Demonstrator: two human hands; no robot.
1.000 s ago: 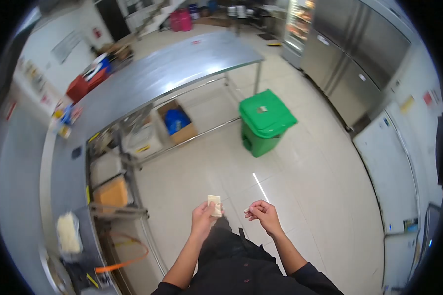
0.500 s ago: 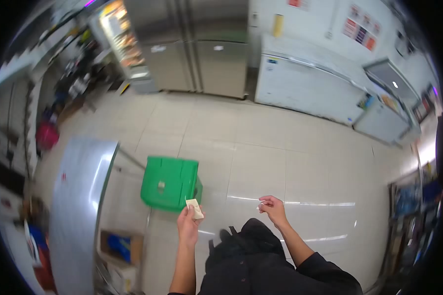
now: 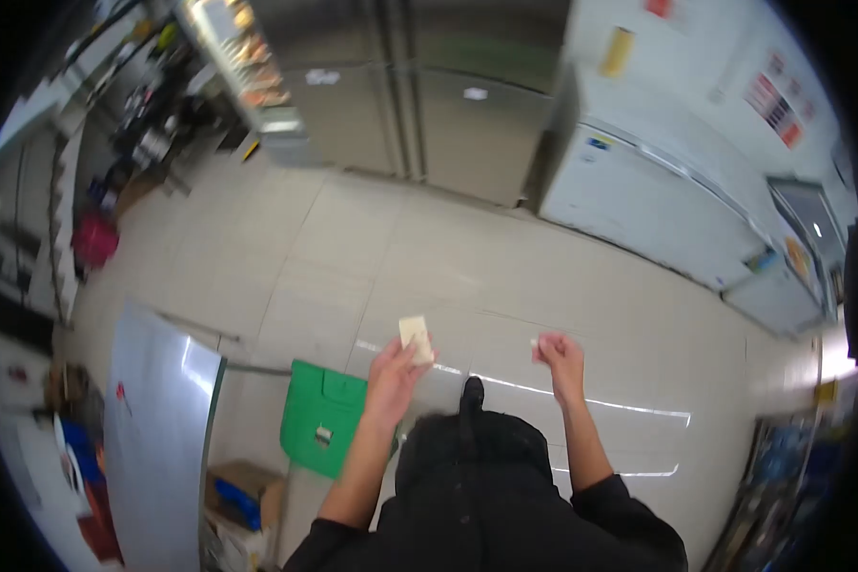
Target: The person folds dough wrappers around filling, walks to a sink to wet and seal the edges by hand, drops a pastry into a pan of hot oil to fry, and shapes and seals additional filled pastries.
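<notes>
My left hand is closed around a pale yellow, flat rectangular block, gripped near its lower end with the upper part sticking out beyond the fingers. What the block is made of I cannot tell. Off to the right and apart from it, my right hand pinches a tiny whitish piece at the fingertips, too small to name. Both hands are raised in front of my body, over the tiled floor. Below and left of my left hand stands a green lidded bin, partly covered by my forearm.
A metal table runs along the left, with a cardboard box holding something blue beside it. Steel refrigerators and a white chest freezer line the far wall. Shelving stands at the right. My dark shoe shows ahead.
The view has turned and moved forward; the refrigerators are closer and the bin lies lower, beside my left forearm. Both hands sit higher in view, still holding the block and the small piece.
</notes>
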